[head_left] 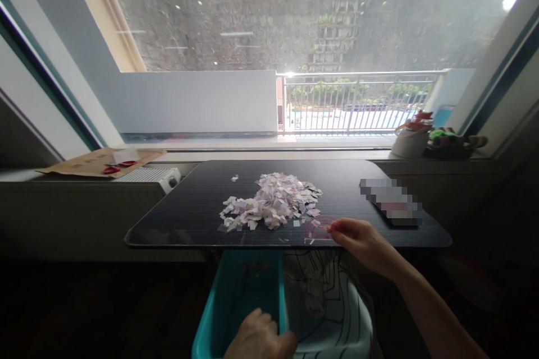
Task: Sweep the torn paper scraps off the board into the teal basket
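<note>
Right hand (362, 240) rests at the near edge of the dark surface (177, 219), fingertips pinched on a small round clear piece with red print (319, 229). That piece lies flat on the surface, just near-right of the heap of paper scraps (273, 206) at the centre. Left hand (259, 337) is below the surface, fingers curled over the rim of a teal bin (236, 303), gripping it. A blurred flat object (391, 202) lies on the right of the surface. On the far sill: red scissors (117, 167) on brown card (90, 161) at left, a white pot (409, 140) at right.
</note>
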Tool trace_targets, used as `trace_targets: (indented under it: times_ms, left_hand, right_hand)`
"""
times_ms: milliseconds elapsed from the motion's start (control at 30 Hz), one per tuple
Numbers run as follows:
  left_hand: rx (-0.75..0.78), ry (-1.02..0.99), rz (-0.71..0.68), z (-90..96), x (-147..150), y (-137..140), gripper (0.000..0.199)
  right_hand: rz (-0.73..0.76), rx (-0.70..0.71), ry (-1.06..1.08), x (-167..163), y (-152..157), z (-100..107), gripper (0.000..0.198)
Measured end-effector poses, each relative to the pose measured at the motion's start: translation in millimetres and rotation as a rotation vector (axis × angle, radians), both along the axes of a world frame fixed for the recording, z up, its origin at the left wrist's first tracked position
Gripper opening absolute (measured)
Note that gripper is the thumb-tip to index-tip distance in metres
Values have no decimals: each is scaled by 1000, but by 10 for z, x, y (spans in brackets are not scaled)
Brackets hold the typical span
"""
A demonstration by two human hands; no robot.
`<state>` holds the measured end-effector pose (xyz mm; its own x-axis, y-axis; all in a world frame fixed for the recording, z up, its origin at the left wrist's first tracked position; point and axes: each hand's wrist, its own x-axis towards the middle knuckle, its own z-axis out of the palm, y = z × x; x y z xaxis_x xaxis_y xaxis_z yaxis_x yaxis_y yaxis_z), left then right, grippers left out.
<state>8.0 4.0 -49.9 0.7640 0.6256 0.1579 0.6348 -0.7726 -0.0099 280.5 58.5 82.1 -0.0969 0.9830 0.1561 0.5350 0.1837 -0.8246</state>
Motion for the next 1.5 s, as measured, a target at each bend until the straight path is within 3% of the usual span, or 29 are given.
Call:
trace_targets:
  times_ms: [200,367,600,700,1000,1267,1500]
  left_hand:
    - [-7,86,37,77,33,-10,28]
    - [-20,58,-24,198,31,3,27]
    - [17,-12,17,-105,-3,15,37]
    - [1,-41,11,-124,-15,11,43]
    - [54,38,-2,-32,38,24,27]
    - [3,102,-20,398,61,-33,10]
    - [-13,147,-13,305,81,-22,12]
  right_hand:
    - [23,-25,-31,11,31,-44,27]
    - [-56,13,-12,171,4,-54,32]
    - [-112,22,-36,134,64,-137,33]
    - [-157,36,-79,143,46,-135,32]
    - [-83,17,-117,-158,10,-74,29]
    - [-142,20,-172,-150,-45,-61,22]
    - [-45,25,-98,-464,77,-63,23]
